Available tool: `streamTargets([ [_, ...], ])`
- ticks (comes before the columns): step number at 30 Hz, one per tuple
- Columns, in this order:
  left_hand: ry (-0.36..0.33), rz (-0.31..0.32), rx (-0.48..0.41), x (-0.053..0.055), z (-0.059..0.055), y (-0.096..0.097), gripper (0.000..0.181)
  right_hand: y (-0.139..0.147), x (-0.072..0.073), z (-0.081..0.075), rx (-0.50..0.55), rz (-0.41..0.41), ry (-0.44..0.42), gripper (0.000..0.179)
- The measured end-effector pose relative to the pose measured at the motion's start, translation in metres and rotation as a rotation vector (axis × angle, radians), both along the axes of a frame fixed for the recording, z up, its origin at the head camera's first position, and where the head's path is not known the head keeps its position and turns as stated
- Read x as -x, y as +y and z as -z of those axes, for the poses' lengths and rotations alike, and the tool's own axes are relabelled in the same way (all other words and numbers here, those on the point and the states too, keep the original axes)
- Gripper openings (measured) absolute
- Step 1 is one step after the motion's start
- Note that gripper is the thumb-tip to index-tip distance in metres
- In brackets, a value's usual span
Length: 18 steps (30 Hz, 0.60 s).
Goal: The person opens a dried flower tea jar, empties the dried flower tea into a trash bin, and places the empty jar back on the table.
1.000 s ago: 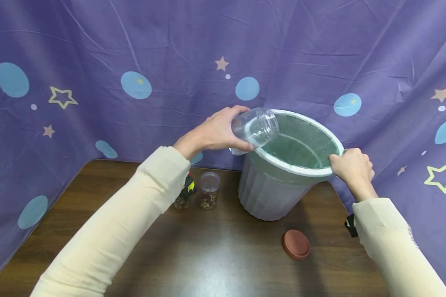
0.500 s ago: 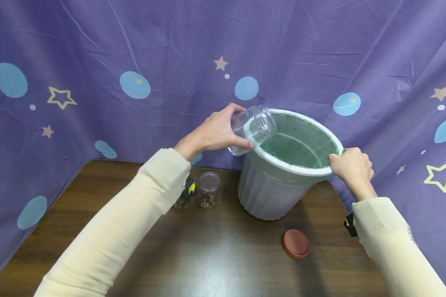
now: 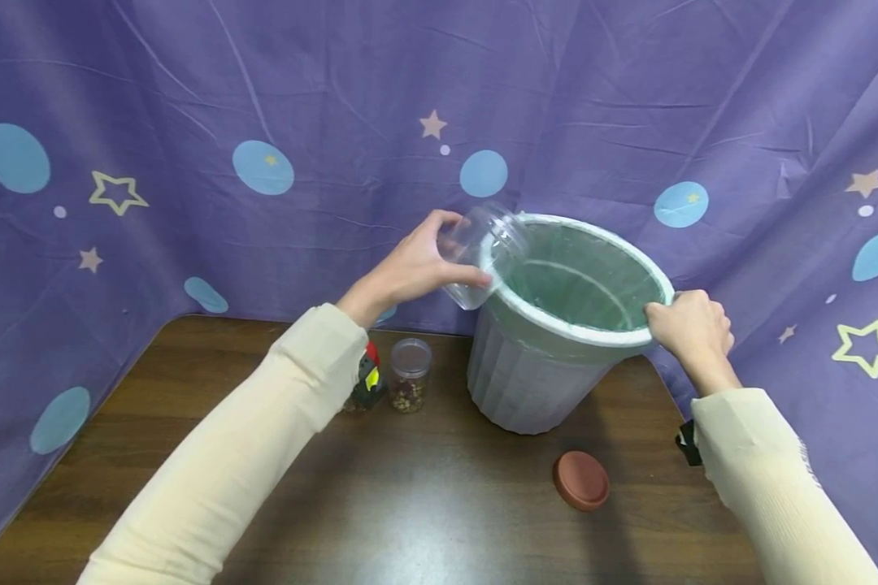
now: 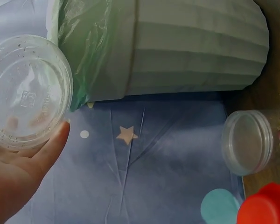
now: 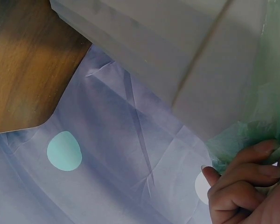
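Observation:
My left hand [image 3: 417,264] grips a clear plastic jar [image 3: 475,244] round its side, tilted with its open mouth over the left rim of the trash can. In the left wrist view the base of the jar [image 4: 30,93] faces the camera, with small dark specks on it. The trash can [image 3: 530,382] is pale grey and ribbed, lined with a thin green bag [image 3: 585,284] folded over its rim. On the opposite side my right hand [image 3: 695,329] holds the rim, thumb inside. The right wrist view shows the curled fingers [image 5: 240,186] at the green bag.
A reddish-brown round lid [image 3: 581,481] lies on the wooden table [image 3: 410,504] in front of the can. Left of the can stands a clear jar [image 3: 410,378] with dried bits inside. Beside it a dark item with red and yellow parts [image 3: 369,378] is partly behind my left sleeve.
The jar in my left hand has shifted a little left and tipped further, blurring slightly now. My right hand keeps its hold on the rim.

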<state>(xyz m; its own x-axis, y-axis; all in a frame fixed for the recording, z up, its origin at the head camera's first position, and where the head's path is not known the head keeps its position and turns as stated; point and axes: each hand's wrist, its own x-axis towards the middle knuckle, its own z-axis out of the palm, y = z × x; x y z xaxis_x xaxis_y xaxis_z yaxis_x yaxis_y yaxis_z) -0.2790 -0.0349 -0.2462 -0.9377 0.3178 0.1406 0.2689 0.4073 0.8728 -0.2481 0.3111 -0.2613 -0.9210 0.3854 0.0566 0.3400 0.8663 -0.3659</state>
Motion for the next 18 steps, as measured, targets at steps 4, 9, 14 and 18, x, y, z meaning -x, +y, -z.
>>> streamTargets([
  [4,-0.036,0.024,-0.107,0.001,0.004,0.0,0.096,0.0,0.0,-0.001,0.002,0.0,0.0,0.034],
  [9,-0.068,0.049,-0.178,0.002,0.008,-0.001,0.097,-0.001,0.0,-0.001,0.008,0.003,-0.001,0.033],
  [14,-0.098,0.092,-0.273,0.002,0.012,-0.001,0.093,0.0,0.0,-0.001,0.007,0.007,-0.002,0.034],
  [18,-0.114,0.096,-0.315,0.003,0.015,-0.001,0.093,0.001,0.0,-0.001,0.008,0.005,0.003,0.034],
])
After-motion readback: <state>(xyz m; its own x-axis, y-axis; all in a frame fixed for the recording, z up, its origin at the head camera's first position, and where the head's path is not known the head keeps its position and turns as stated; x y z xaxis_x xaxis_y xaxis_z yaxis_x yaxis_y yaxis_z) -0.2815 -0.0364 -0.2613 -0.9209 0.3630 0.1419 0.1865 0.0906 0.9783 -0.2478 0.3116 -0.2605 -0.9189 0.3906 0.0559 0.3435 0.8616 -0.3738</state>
